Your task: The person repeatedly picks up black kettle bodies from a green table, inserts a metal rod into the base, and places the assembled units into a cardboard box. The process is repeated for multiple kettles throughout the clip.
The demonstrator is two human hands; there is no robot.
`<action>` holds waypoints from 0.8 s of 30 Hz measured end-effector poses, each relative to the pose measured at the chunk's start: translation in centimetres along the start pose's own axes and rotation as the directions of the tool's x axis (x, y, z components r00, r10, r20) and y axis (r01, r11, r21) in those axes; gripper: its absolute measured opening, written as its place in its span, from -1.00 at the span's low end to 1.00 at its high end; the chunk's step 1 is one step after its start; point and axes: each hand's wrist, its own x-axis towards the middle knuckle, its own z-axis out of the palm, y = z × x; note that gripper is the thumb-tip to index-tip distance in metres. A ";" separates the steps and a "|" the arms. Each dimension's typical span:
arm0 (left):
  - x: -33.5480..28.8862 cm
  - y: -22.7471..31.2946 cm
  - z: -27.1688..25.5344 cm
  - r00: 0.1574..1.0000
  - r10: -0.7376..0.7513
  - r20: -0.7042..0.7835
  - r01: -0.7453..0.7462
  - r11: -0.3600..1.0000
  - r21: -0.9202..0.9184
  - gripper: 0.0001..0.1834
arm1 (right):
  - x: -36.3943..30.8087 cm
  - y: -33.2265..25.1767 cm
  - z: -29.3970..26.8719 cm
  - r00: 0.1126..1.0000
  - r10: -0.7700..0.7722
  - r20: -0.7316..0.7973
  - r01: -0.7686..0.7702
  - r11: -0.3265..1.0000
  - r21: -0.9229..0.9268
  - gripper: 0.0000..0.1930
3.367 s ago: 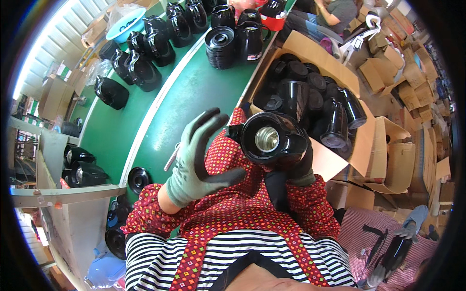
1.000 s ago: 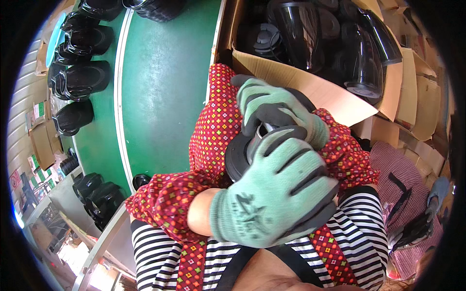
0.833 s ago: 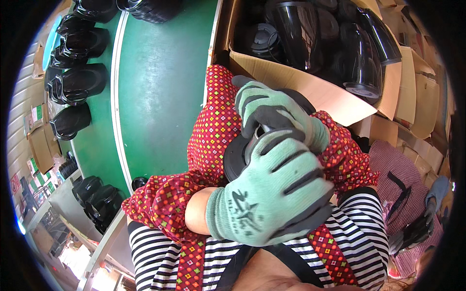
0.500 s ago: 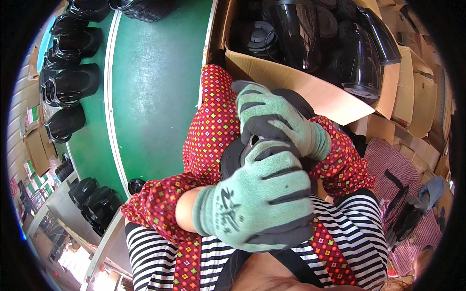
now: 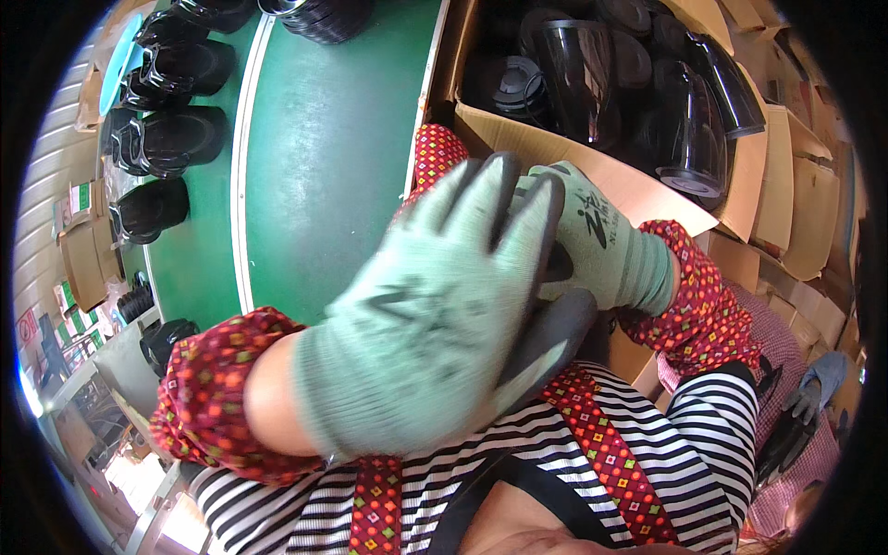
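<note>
My left hand (image 5: 416, 314), in a pale green glove with dark grip coating, is up close in the middle of the view. Its fingers stretch out and stand apart, slightly blurred, with the thumb away from them. Behind it and to the right is my right hand (image 5: 606, 250), in a matching glove. The left hand covers most of its fingers, so whether it grips something is hidden. Just beyond the right hand stands an open carton (image 5: 592, 171). Black glossy jug-shaped parts (image 5: 578, 79) and round black pieces (image 5: 518, 83) fill it.
At the left runs a green work surface (image 5: 333, 148) with a pale strip. Black glossy parts (image 5: 190, 134) line its far left side, and a stack of black rings (image 5: 324, 18) sits at the back. Flattened cardboard (image 5: 814, 203) and a checkered cloth (image 5: 805, 481) lie at the right.
My left hand has come off the round black part, its fingers opening and stretching forward. That part is now out of sight. The whole view has shifted slightly.
</note>
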 end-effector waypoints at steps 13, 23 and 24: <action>1.9 -12.1 5.6 0.974 0.215 0.071 -0.177 0.917 -0.357 -0.43 | -0.2 -6.6 -1.3 0.914 0.389 0.116 -0.311 0.854 -0.417 -0.31; 3.8 -14.4 9.9 0.955 0.264 -0.132 -0.294 0.891 -0.346 -0.47 | 0.0 -8.3 -0.1 0.911 0.413 -0.012 -0.329 0.707 -0.626 -0.36; 3.5 -14.1 9.7 0.958 0.239 -0.156 -0.277 0.912 -0.303 -0.47 | -0.2 -8.1 0.1 0.918 0.394 -0.036 -0.337 0.732 -0.593 -0.40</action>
